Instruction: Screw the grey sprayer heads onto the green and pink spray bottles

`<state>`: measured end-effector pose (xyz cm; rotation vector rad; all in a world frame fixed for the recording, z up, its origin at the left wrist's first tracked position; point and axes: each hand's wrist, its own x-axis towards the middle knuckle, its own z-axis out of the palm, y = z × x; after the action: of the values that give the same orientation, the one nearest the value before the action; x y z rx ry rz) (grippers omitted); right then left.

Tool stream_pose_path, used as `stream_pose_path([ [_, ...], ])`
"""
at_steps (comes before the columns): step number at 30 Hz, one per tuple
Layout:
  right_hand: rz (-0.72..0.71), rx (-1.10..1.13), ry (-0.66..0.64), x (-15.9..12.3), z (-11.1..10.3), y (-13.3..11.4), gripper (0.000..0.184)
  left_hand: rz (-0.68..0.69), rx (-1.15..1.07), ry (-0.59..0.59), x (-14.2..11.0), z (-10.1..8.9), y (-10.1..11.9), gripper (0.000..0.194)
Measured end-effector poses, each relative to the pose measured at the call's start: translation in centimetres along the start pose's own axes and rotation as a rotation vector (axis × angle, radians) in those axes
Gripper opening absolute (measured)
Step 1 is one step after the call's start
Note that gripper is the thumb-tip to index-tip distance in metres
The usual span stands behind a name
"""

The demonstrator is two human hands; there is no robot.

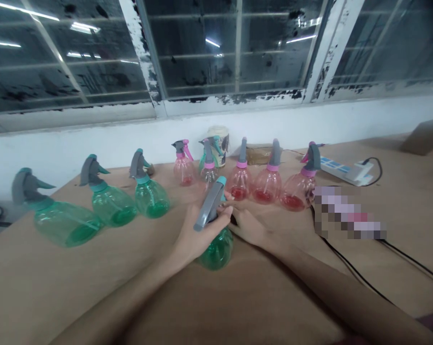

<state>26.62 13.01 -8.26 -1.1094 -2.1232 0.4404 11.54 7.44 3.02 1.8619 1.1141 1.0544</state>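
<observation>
A green spray bottle (216, 251) with a grey and teal trigger head stands on the brown table (94, 287) in front of me. My left hand (196, 235) is wrapped round its neck and head. My right hand (247, 223) touches the same bottle from the right, fingers curled against the neck. Three more green spray bottles (110, 203) stand in a row at the left. Several pink spray bottles (268, 184) with grey and pink heads stand in a row behind my hands.
A paper cup (219, 143) stands behind the pink bottles by the white wall. A white power strip (345, 171) lies at the right, with black cables (349, 266) running over the table. A blurred patch covers something beside the cables. Windows fill the back.
</observation>
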Motion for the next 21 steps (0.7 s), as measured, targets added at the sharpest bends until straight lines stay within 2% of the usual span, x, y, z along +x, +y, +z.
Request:
stream_pose_path([
  [7, 0.018, 0.035, -0.016, -0.1, 0.0, -0.1, 0.024, 0.045, 0.114, 0.061, -0.4, -0.3, 0.6, 0.016],
  [11, 0.019, 0.039, -0.023, -0.1, -0.1, -0.3, 0.022, 0.065, 0.115, 0.041, -0.3, -0.2, 0.9, 0.012],
  [14, 0.020, 0.035, -0.028, -0.1, -0.1, -0.2, 0.024, 0.049, 0.057, 0.012, -0.2, 0.0, 0.5, 0.011],
  [18, -0.008, 0.047, 0.000, 0.0, -0.1, -0.1, 0.025, 0.026, 0.073, 0.073, -0.4, 0.2, -0.4, 0.014],
  [21, -0.006, 0.045, -0.002, 0.0, -0.1, -0.2, 0.025, 0.041, 0.085, 0.076, -0.5, 0.3, -0.9, 0.015],
])
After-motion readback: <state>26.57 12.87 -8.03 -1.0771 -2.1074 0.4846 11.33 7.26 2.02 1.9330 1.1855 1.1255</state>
